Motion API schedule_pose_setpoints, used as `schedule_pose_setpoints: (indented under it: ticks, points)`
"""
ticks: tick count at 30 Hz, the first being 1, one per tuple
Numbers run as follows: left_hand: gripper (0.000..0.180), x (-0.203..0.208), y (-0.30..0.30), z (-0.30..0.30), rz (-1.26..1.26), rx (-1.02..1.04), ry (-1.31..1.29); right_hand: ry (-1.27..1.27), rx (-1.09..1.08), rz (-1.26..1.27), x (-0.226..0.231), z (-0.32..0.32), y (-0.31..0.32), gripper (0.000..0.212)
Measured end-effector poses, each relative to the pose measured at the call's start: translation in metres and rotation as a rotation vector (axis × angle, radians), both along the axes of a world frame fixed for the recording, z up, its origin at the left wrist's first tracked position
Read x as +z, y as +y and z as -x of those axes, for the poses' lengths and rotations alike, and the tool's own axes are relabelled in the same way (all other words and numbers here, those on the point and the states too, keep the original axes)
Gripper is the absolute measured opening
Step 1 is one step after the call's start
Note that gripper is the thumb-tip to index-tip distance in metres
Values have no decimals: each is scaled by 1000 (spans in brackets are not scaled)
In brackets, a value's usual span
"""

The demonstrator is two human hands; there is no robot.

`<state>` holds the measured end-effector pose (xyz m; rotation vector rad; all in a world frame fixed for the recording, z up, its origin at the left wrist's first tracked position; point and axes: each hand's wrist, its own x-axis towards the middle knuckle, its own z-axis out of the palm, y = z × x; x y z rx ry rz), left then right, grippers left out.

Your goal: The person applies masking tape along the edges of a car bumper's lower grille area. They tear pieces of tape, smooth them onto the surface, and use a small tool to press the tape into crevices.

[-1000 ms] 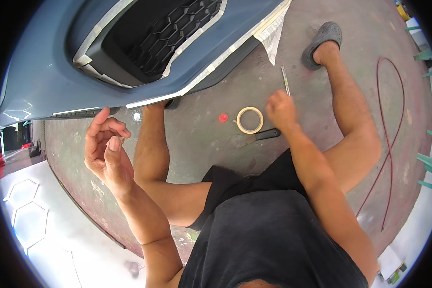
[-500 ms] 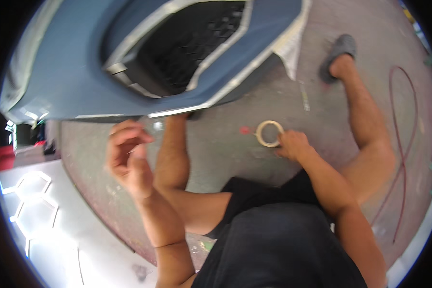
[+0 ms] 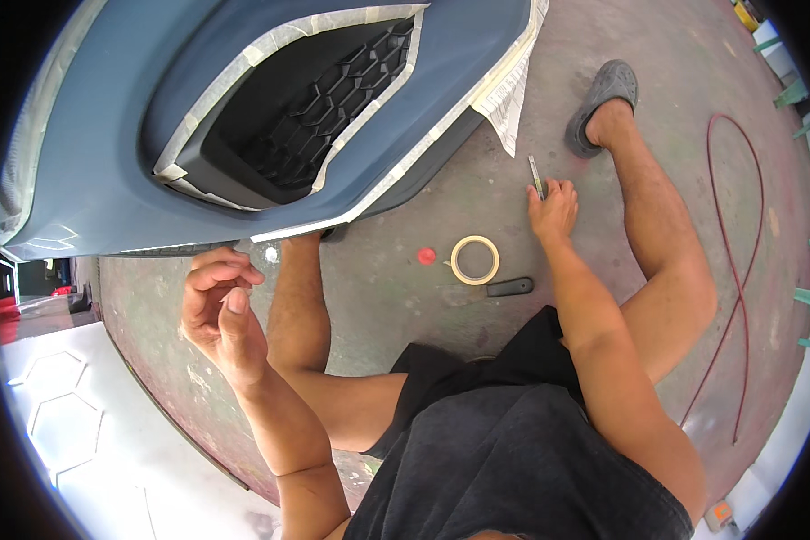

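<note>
My left hand [image 3: 225, 310] is raised just below the lower edge of a blue-grey car bumper [image 3: 90, 193], its fingers loosely curled and the thumb apart, with nothing visible in it. Down at the floor, my right hand [image 3: 554, 211] has its fingers closed around a slim silver utility knife [image 3: 535, 173], whose front end sticks out ahead. A roll of masking tape [image 3: 458, 270] lies flat to the left of that hand. Beside the roll is a scraper with a black handle [image 3: 511, 287]. Strips of masking tape [image 3: 270, 40] border the bumper's black honeycomb grille [image 3: 333, 103].
Masking paper [image 3: 506, 101] hangs from the bumper's right corner. A red spot [image 3: 426, 256] marks the floor near the tape roll. My legs are spread, with a grey clog [image 3: 614, 88] on the right foot. A thin red hose [image 3: 713, 171] loops at the right.
My right hand has moved forward from the tape roll to the utility knife and closed on it. The scraper now shows beside the roll. My left hand stays raised near the bumper.
</note>
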<state>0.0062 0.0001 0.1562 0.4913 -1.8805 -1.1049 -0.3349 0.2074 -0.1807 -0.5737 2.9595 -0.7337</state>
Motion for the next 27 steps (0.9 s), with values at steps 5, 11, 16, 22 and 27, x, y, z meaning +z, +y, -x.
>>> schedule_pose_setpoints:
  ticks: [5,11,16,22,27]
  points:
    - [27,-4,5,-1,-18,-15,-6,-274,-19,77,7,19,-16,29]
    - [25,-27,10,5,-128,-64,5,-1150,-339,734,53,-6,5,14]
    - [23,-41,22,8,-244,-113,-28,-1142,-198,935,115,-45,4,16]
    - [24,-38,23,-1,-312,-66,57,-1200,281,1123,203,-76,-17,18]
    - [25,-22,12,-8,-28,107,-24,-1051,549,1633,266,-96,-70,17]
